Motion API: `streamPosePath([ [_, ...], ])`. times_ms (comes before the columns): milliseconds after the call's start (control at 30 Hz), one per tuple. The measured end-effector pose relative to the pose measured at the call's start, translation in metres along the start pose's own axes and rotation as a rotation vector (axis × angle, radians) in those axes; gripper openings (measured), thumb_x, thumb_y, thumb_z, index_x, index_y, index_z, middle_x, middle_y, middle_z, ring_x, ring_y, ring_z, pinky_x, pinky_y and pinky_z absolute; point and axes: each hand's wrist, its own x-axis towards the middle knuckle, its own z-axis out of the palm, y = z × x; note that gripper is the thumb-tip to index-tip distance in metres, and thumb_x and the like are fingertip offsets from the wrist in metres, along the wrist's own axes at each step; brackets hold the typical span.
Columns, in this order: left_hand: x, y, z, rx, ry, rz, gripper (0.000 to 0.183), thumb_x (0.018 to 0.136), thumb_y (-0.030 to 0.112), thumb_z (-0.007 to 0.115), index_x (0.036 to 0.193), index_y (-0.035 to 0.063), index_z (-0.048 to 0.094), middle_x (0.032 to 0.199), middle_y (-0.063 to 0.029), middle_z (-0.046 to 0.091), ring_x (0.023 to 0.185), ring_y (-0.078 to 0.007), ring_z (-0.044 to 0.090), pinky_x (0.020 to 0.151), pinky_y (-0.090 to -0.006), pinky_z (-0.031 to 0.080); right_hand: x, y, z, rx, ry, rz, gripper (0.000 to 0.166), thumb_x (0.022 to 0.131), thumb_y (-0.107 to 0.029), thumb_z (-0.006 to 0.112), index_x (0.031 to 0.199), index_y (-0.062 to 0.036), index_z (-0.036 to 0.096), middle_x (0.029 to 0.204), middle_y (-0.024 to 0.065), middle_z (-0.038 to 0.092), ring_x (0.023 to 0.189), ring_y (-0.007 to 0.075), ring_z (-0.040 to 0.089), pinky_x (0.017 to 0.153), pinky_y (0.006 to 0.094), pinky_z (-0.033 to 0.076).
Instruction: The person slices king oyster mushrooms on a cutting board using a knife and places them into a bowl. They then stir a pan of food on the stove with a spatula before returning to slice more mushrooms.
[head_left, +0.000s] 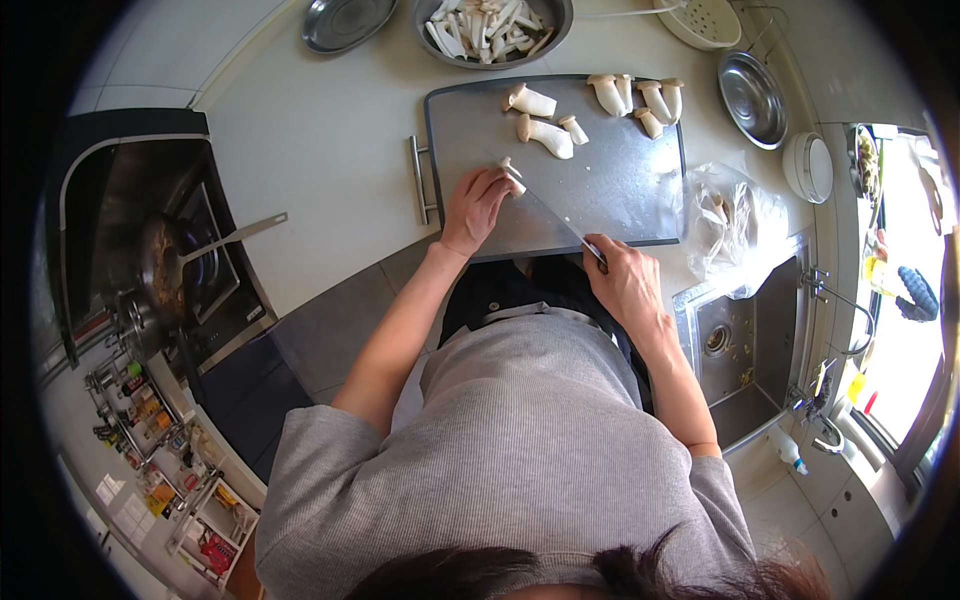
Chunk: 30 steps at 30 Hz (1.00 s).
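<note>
My left hand (476, 206) holds a small king oyster mushroom (514, 182) at the left of a metal-faced cutting board (600, 202). The handle of a kitchen knife (559, 215) is in my right hand (619, 277) at the board's near edge. Its blade runs up and left to the mushroom by my left fingertips. Farther back on the board lie two thick king oyster mushrooms (544, 137) and a small one (574, 130). Several more mushrooms (652, 101) lie at the back right corner. Beyond the board, a metal bowl (561, 37) holds cut mushroom strips (491, 30).
A clear plastic bag (735, 225) lies right of the board, beside the steel sink (765, 337). Metal dishes (752, 100), a white colander (705, 22) and a round white container (810, 167) stand behind. On the left stove is a pan (161, 262) with a spatula (232, 236).
</note>
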Motion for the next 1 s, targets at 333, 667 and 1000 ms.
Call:
streamPosePath([
  [333,-0.001,0.0,0.0,-0.024,-0.019,-0.029,0.015,0.085,0.005,0.069,0.1,0.0077,0.069,0.109,-0.0065,0.066,0.104,-0.0293,0.061,0.089,-0.0396,0.053,-0.006,-0.001,-0.003,-0.038,-0.043,0.028,0.019,0.094,-0.019,0.062,0.107,-0.0064,0.066,0.089,0.0163,0.072,0.073,0.037,0.069,0.068,0.0453,0.055],
  [667,0.0,0.0,-0.002,0.035,-0.048,-0.007,0.017,0.084,0.007,0.068,0.1,0.0106,0.069,0.11,-0.0044,0.067,0.106,-0.0287,0.06,0.091,-0.0391,0.053,-0.01,-0.002,-0.003,-0.04,-0.034,0.04,0.017,0.094,-0.018,0.062,0.106,-0.0074,0.067,0.088,0.0149,0.072,0.073,0.0362,0.069,0.067,0.0446,0.055],
  [1000,0.015,0.006,0.006,-0.019,-0.098,-0.002,0.03,0.082,0.005,0.072,0.109,0.016,0.068,0.126,-0.0068,0.059,0.11,-0.0298,0.059,0.092,-0.0402,0.053,-0.017,0.007,-0.007,0.018,0.125,0.126,0.017,0.094,-0.018,0.063,0.106,-0.0074,0.07,0.082,0.0163,0.07,0.069,0.0345,0.069,0.064,0.0425,0.053],
])
